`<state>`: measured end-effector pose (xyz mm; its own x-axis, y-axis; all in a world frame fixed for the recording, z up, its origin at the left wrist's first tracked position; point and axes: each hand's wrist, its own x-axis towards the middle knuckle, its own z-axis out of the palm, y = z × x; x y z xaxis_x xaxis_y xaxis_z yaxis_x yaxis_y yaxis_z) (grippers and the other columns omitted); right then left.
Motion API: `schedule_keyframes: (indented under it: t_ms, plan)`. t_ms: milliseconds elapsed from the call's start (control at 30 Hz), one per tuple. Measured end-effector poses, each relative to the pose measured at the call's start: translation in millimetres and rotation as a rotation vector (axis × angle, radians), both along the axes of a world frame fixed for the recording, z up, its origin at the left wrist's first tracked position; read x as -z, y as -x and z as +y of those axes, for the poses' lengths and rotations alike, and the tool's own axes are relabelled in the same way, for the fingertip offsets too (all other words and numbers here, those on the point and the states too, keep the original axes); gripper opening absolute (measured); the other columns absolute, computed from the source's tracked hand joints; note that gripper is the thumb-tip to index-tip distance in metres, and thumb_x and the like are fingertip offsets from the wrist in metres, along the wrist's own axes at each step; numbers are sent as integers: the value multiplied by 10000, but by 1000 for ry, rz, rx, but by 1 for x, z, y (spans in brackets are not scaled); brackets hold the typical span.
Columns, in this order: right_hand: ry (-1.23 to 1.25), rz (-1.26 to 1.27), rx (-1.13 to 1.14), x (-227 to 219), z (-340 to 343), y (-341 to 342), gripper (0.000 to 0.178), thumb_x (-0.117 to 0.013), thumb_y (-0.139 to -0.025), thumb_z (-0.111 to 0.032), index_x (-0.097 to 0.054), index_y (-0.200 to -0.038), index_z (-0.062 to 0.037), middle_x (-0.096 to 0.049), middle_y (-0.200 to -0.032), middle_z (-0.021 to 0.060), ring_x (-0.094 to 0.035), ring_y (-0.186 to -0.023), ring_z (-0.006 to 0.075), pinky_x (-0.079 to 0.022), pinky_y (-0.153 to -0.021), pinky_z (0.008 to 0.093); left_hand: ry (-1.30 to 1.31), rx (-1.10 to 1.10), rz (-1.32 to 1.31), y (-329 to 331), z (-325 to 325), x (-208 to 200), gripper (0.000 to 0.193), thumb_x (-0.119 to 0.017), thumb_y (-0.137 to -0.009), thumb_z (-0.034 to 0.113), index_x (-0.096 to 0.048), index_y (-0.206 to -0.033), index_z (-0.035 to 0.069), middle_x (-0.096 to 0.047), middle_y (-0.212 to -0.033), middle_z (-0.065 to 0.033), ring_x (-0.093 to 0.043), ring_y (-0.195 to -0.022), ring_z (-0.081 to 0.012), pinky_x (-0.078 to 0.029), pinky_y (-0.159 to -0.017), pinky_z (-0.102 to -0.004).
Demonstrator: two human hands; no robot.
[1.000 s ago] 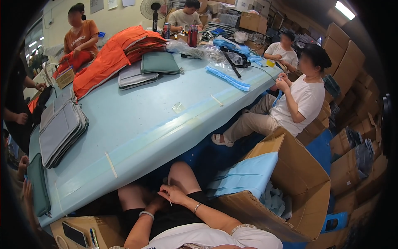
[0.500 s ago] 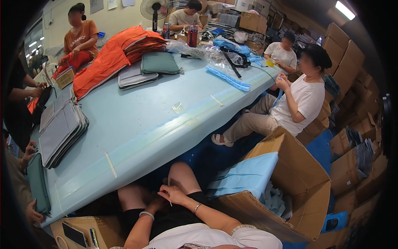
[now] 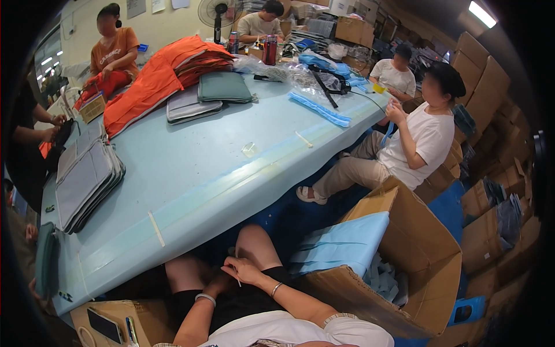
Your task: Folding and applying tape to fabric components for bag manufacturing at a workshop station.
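Head-worn fisheye view, looking down and forward over the wearer's own lap (image 3: 237, 306).
The left camera of the side-by-side pair looks from above, with the left hand (image 3: 218, 284) and right hand (image 3: 245, 270) fairly near at lower centre and the forearms (image 3: 302, 303) entering from below. Past them it takes in the worktop (image 3: 185, 173), its near edge slanting up rightward, and, far off, the wall (image 3: 165, 26) and ceiling light (image 3: 481, 14).

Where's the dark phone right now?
Head view, lower left: the dark phone lies on a cardboard box beside the table's near edge, left of the person's left forearm.
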<state>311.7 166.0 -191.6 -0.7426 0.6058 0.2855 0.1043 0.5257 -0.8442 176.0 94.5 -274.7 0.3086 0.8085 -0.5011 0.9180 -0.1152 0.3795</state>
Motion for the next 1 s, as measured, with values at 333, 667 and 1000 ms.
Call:
schedule_keyframes:
  t_ms: [333,667,1000]
  plan:
    - [14,-11,-13,-3,-1,1,171,-640,-855,-189,-544,-847,-47,-626,-762,159,-597,-682,371,-459,-578,430,63,-123,-93,8,-4,31,367,-673,-734,198,-625,-1083,96,-617,-1150,-135,-591,-1041,-293,-453,-923,-397]
    - [1,-25,5,0,1,-3,177,-642,-854,-193,-540,-852,-49,-626,-753,159,-598,-680,370,-462,-579,427,-58,-69,-129,2,-3,12,348,-652,-741,177,-619,-1073,79,-622,-1116,-153,-598,-1007,-316,-471,-888,-401]
    - [61,-41,-23,-7,-2,1,170,-637,-859,-192,-558,-849,-43,-623,-740,165,-601,-677,372,-464,-577,424,-120,-154,-188,9,-10,19,296,-597,-796,158,-619,-1081,80,-613,-1142,-158,-590,-1040,-311,-463,-899,-404]
